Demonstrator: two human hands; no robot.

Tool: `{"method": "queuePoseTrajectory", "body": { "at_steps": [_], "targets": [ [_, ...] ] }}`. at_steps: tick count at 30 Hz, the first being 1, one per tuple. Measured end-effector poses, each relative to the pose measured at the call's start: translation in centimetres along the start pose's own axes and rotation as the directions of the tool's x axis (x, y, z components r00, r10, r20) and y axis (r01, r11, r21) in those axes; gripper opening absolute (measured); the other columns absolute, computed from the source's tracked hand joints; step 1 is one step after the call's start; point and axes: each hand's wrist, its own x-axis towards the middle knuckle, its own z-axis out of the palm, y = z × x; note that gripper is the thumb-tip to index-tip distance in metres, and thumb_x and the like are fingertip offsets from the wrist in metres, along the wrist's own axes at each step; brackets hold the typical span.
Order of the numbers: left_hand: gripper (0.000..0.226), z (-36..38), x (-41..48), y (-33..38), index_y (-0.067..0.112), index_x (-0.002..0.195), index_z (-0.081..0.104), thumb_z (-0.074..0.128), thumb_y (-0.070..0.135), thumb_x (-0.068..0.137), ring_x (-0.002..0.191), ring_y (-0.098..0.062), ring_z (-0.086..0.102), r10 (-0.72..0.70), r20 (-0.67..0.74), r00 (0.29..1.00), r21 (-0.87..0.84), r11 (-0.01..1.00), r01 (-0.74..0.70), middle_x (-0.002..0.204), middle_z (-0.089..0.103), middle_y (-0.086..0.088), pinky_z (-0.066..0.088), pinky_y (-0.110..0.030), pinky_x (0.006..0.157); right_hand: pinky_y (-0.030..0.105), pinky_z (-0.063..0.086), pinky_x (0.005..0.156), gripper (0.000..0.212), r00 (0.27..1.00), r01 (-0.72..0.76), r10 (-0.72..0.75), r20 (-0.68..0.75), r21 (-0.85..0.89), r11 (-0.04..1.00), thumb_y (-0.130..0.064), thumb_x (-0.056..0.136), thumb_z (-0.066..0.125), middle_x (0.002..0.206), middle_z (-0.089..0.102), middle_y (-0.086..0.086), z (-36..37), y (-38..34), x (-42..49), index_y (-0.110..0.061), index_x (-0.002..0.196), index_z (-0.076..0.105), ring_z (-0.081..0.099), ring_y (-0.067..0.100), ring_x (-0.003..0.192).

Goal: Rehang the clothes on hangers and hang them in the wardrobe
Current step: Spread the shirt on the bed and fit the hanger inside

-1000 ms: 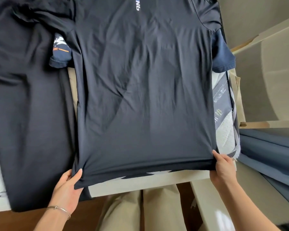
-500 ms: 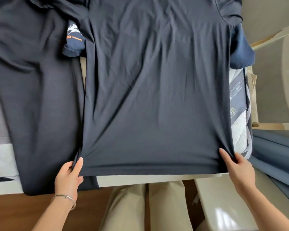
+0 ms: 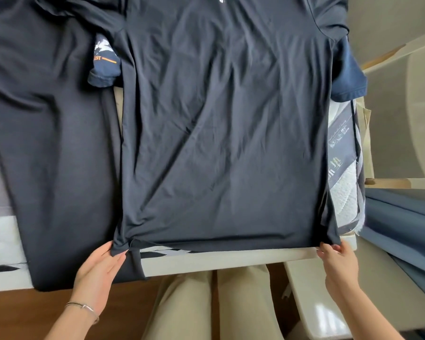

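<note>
Newly bunched hem corner [image 3: 121,248] pinched by left hand [image 3: 96,273], other by right hand [image 3: 339,263]; dark, creased T-shirt [image 3: 221,143].

The dark T-shirt [image 3: 219,143] is showing as thin, matt knit cloth, smooth and lying in soft creases, and the dark garment [image 3: 47,143] beside it is looking like the same dull, fine fabric, while the navy sleeve [image 3: 349,74] beneath is showing matt cloth too. The mattress [image 3: 346,192] edge is showing white quilted cloth, puckered and matt, and the bed frame [image 3: 231,260] is appearing smooth and cream with a faint sheen. The floor [image 3: 15,312] is gleaming as polished brown wood, the bracelet [image 3: 82,306] is glinting like thin metal, and the curtain [image 3: 402,229] is hanging as matt blue cloth.
</note>
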Motion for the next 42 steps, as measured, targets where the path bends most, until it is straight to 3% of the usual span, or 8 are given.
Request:
{"method": "queuePoseTrajectory", "body": {
  "at_steps": [3, 11, 15, 22, 28, 35, 38, 42],
  "targets": [
    [0.040, 0.6, 0.0, 0.2, 0.004, 0.127, 0.051, 0.052, -0.005, 0.088, 0.112, -0.022, 0.052, 0.034, -0.086, 0.996, 0.044, 0.999, -0.030, 0.118, 0.058, -0.009, 0.037, -0.033, 0.101, 0.005, 0.042, 0.056, 0.025, 0.996, -0.081, 0.075, 0.042, 0.169, 0.982, 0.000, 0.089, 0.051, 0.070, 0.048, 0.003, -0.1, -0.2, -0.6, -0.016, 0.071, 0.051, 0.045, 0.013, 0.068],
    [0.026, 0.9, 0.4, 0.2, 0.008, 0.108, 0.062, 0.066, 0.010, 0.083, 0.100, -0.023, 0.061, 0.099, -0.171, 0.980, 0.232, 0.971, -0.058, 0.098, 0.068, -0.007, 0.042, -0.033, 0.091, 0.030, 0.039, 0.100, 0.015, 0.987, -0.160, 0.139, 0.080, 0.478, 0.864, -0.010, 0.096, 0.047, 0.093, 0.057, -0.003, 0.3, -1.5, -0.9, -0.015, 0.107, 0.055, 0.054, 0.005, 0.083],
    [0.022, 1.5, -0.4, 0.8, 0.004, 0.111, 0.057, 0.056, 0.014, 0.090, 0.086, -0.020, 0.062, 0.060, -0.209, 0.976, 0.076, 0.996, -0.045, 0.088, 0.065, -0.009, 0.042, -0.035, 0.097, 0.028, 0.042, 0.100, 0.015, 0.980, -0.195, 0.184, 0.081, 0.604, 0.773, -0.016, 0.092, 0.054, 0.082, 0.057, -0.004, 0.8, -2.4, -0.6, -0.022, 0.078, 0.053, 0.056, 0.001, 0.090],
    [0.035, 1.6, -0.4, 1.9, 0.003, 0.119, 0.054, 0.047, 0.027, 0.095, 0.105, -0.031, 0.053, -0.120, -0.205, 0.971, -0.232, 0.970, 0.071, 0.113, 0.055, -0.013, 0.040, -0.032, 0.099, 0.022, 0.052, 0.075, 0.020, 0.937, -0.310, 0.319, 0.140, 0.754, 0.580, -0.010, 0.093, 0.052, 0.126, 0.058, -0.002, 0.6, -2.5, 0.9, -0.016, 0.111, 0.056, 0.059, 0.011, 0.111],
    [0.008, 1.7, -0.2, 1.0, 0.010, 0.099, 0.054, 0.055, 0.010, 0.091, 0.077, -0.016, 0.055, -0.113, -0.209, 0.971, -0.096, 0.991, 0.095, 0.085, 0.058, -0.005, 0.039, -0.034, 0.093, 0.010, 0.038, 0.041, 0.020, 0.935, -0.267, 0.353, 0.039, 0.733, 0.626, -0.012, 0.093, 0.052, 0.076, 0.051, -0.009, -0.4, -1.7, 1.6, -0.022, 0.076, 0.049, 0.045, 0.000, 0.052],
    [0.029, 1.0, -0.1, -0.1, 0.002, 0.115, 0.055, 0.051, 0.021, 0.093, 0.085, -0.028, 0.055, -0.048, -0.255, 0.966, 0.218, 0.970, 0.106, 0.082, 0.062, -0.007, 0.043, -0.033, 0.072, 0.014, 0.029, 0.033, 0.015, 0.906, -0.263, 0.404, -0.126, 0.580, 0.771, -0.018, 0.092, 0.050, 0.055, 0.043, -0.001, -0.7, -2.0, 1.6, -0.009, 0.082, 0.054, 0.040, 0.011, 0.037],
    [0.029, 1.3, 0.4, 0.5, 0.003, 0.111, 0.055, 0.054, 0.023, 0.090, 0.087, -0.032, 0.055, 0.092, -0.328, 0.940, 0.542, 0.834, 0.107, 0.094, 0.065, -0.016, 0.041, -0.037, 0.078, 0.021, 0.044, 0.065, 0.035, 0.890, -0.167, 0.351, -0.290, 0.510, 0.844, -0.016, 0.088, 0.054, 0.090, 0.063, 0.003, 0.4, -2.0, 1.4, -0.002, 0.120, 0.053, 0.058, 0.018, 0.072],
    [0.042, 3.5, 1.1, 3.3, 0.003, 0.122, 0.051, 0.061, 0.019, 0.085, 0.121, -0.042, 0.038, 0.353, -0.377, 0.857, 0.706, 0.708, 0.019, 0.129, 0.049, -0.024, 0.029, -0.046, 0.104, 0.036, 0.042, 0.095, 0.040, 0.852, 0.012, 0.029, -0.523, 0.076, 0.997, -0.009, 0.081, 0.048, 0.123, 0.055, 0.017, 2.3, -4.5, 0.7, -0.004, 0.120, 0.051, 0.055, 0.032, 0.110]
  ]
}}
